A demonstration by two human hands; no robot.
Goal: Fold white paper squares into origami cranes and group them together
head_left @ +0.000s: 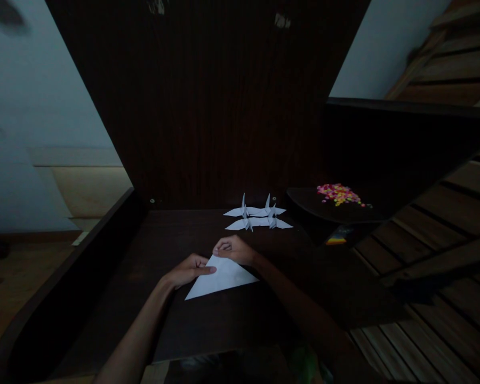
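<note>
Head view: left hand (186,271) and right hand (237,250), fingers clamped on paper (224,277) inside the desk's front edge (208,346), should match corners.

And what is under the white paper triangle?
Dark desktop shows around the paper triangle, whose left edge the left hand holds; what lies directly beneath is covered.

Cranes (260,221) stand behind paper (224,277); pieces (341,194) lie right
</note>
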